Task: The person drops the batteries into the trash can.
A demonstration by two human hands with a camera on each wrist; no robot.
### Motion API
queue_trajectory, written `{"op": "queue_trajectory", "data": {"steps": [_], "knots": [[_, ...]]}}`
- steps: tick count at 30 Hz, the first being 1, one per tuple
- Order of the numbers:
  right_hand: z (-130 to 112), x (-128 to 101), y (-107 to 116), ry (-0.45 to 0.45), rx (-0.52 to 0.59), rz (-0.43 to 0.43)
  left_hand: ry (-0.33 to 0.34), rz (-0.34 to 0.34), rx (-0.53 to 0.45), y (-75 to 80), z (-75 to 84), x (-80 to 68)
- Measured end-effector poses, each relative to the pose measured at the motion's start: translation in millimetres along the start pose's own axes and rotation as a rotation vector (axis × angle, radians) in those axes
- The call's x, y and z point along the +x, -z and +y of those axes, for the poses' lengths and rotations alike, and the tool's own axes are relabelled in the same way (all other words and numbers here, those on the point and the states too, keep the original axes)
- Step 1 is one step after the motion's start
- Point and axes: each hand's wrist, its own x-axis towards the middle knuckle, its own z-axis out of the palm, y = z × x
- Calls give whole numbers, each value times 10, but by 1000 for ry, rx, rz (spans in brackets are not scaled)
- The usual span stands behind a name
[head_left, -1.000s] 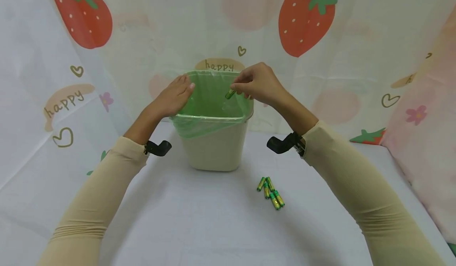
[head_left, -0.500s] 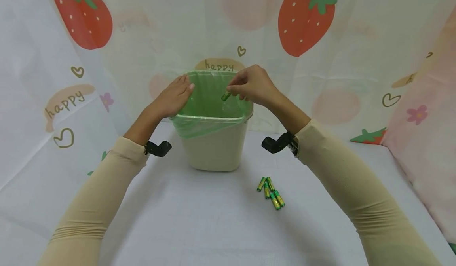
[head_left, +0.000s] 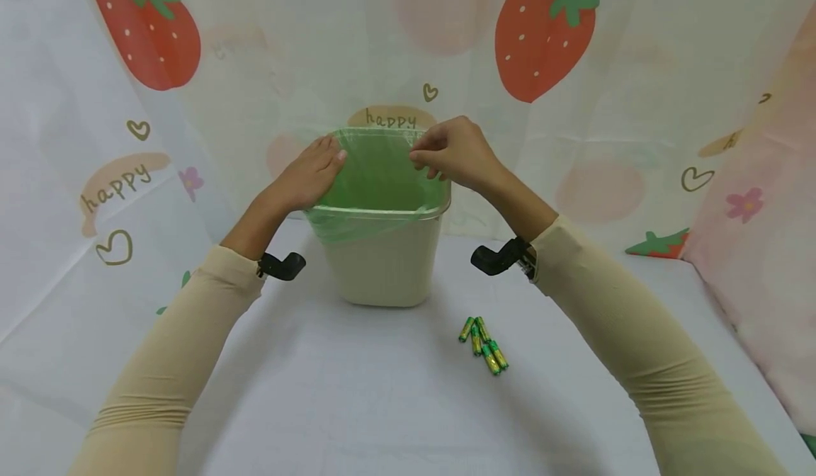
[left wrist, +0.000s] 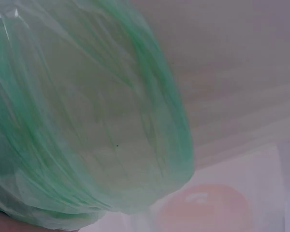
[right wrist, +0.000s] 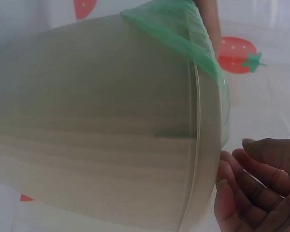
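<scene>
A cream trash bin (head_left: 382,267) lined with a green plastic bag (head_left: 382,178) stands upright in the head view. My left hand (head_left: 312,171) rests on its left rim with fingers extended over the bag. Over the right rim hovers my right hand (head_left: 459,154), its thumb and forefinger bent toward each other. In the right wrist view that hand (right wrist: 261,188) has thumb and fingers apart, nothing between them, beside the bin's rim (right wrist: 208,130). The left wrist view shows mostly the green bag's folded-over edge (left wrist: 159,111). The bin's floor is hidden.
Several small green-and-yellow batteries (head_left: 483,345) lie on the white tabletop (head_left: 357,391), in front of the bin to its right. A strawberry-print curtain (head_left: 299,44) hangs close behind the bin.
The battery that my right hand pinched over the bin has left its fingers and is out of sight. The right hand moved slightly left and down; the left hand stayed on the rim.
</scene>
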Motion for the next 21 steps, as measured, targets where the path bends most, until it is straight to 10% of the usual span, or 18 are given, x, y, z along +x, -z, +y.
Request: {"op": "queue_trajectory", "data": {"steps": [21], "knots": [[215, -382, 240, -31, 0, 69, -11, 5, -3, -16, -40, 26]]}}
